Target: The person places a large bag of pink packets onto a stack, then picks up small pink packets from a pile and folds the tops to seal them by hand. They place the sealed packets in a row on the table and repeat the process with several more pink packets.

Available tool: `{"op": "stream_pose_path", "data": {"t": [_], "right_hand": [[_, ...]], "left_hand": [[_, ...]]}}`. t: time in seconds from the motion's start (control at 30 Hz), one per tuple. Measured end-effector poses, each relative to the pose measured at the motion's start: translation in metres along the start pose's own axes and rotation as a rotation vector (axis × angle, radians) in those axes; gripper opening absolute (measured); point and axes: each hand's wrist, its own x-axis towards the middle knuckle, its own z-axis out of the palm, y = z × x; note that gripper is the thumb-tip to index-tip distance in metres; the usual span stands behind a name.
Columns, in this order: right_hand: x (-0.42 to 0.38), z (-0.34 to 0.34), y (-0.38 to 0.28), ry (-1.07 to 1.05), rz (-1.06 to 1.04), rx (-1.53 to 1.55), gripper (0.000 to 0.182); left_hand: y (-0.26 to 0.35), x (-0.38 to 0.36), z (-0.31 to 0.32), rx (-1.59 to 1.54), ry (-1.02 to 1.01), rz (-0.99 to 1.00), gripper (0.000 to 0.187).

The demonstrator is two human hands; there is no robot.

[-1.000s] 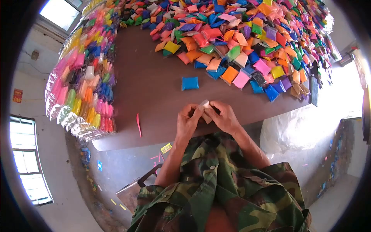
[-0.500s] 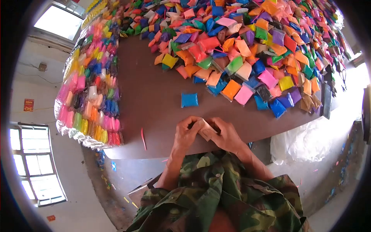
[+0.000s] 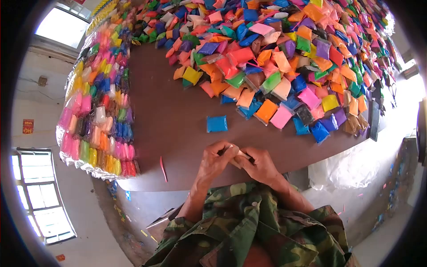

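Observation:
Close to the table's near edge, my left hand (image 3: 215,161) and my right hand (image 3: 261,166) meet, fingers curled and pinching a small pale, peach-coloured packet (image 3: 242,154) from both sides. Most of the packet is hidden by the fingers and thumbs. Just beyond the hands a blue packet (image 3: 217,124) lies flat on the brown table (image 3: 155,98). To the left, a thin pinkish-red plastic tool (image 3: 163,169) rests near the edge, apart from my left hand.
A large heap of colourful small packets (image 3: 271,84) covers the far and right side of the table. Along the left edge, bagged packets (image 3: 100,129) are stacked in rows. Clear plastic sheeting (image 3: 344,171) hangs beyond the right edge, beside a dark upright object (image 3: 374,120).
Both hands have shifted slightly down in the view, and the packet is turned so that less of its face shows. The camera view has tilted a little. The blue packet stays on the table.

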Motion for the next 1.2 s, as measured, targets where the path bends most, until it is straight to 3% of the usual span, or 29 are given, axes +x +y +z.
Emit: {"op": "stream_pose_path", "data": {"t": [0.1,0.2,0.4,0.5,0.7,0.97,1.03,1.2], "right_hand": [[-0.001,0.002,-0.002,-0.047,0.020,0.009,0.020],[-0.002,-0.002,0.001,-0.040,-0.010,-0.036,0.021],[-0.003,0.001,-0.006,0.020,0.113,0.099,0.029],[-0.002,0.006,-0.005,0.020,0.113,0.106,0.026],[-0.004,0.012,-0.011,-0.018,0.091,0.074,0.025],[-0.009,0.011,-0.007,-0.045,0.027,0.000,0.022],[-0.007,0.015,-0.008,-0.031,0.105,-0.033,0.022],[-0.007,0.018,-0.015,0.004,0.096,-0.008,0.034]], "left_hand": [[-0.001,-0.002,-0.005,-0.028,-0.017,-0.026,0.025],[-0.021,0.000,-0.002,-0.260,-0.047,-0.032,0.026],[-0.015,-0.013,-0.008,-0.362,-0.023,-0.023,0.025],[-0.029,-0.017,-0.023,-0.186,-0.048,0.023,0.027],[-0.050,-0.023,-0.023,-0.424,-0.070,0.081,0.027],[-0.020,-0.028,-0.008,-0.184,0.044,0.032,0.022],[-0.022,-0.028,-0.008,-0.107,0.077,0.027,0.021],[-0.030,-0.032,-0.009,-0.145,0.161,0.030,0.018]]}}
